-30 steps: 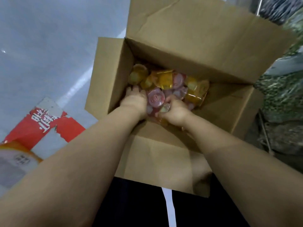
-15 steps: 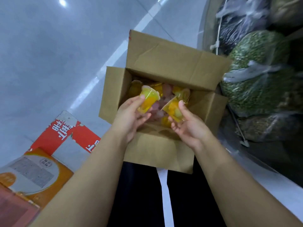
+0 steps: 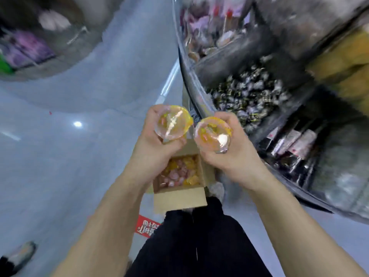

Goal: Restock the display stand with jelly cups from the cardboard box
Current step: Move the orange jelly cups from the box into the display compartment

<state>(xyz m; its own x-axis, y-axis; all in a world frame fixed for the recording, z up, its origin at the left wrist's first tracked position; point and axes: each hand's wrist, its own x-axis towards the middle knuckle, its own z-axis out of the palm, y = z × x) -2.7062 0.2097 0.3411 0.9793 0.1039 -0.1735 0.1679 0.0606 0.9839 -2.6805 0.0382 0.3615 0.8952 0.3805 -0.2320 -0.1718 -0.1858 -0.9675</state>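
Left hand: I am seeing the left hand [image 3: 157, 144] curling its fingers round a yellow jelly cup [image 3: 173, 122], gripping it with the clear lid facing the camera.
Right hand: the right hand [image 3: 229, 154] is gripping a second yellow jelly cup [image 3: 212, 134] the same way — the two cups are sitting just beside each other, and I cannot tell whether they are touching.
Cardboard box: the cardboard box [image 3: 179, 198] is standing open on the floor [image 3: 60, 166] below both hands, between the forearms, with pink and yellow cups [image 3: 179, 172] lying loose inside.
Display stand: the display stand [image 3: 201, 100] is curving along the right side, near the right hand; its bins are holding blurred wrapped sweets [image 3: 251, 96] — I cannot make out more.
Floor items: a red printed card [image 3: 146, 226] is lying on the floor beside the person's dark trousers [image 3: 199, 246].
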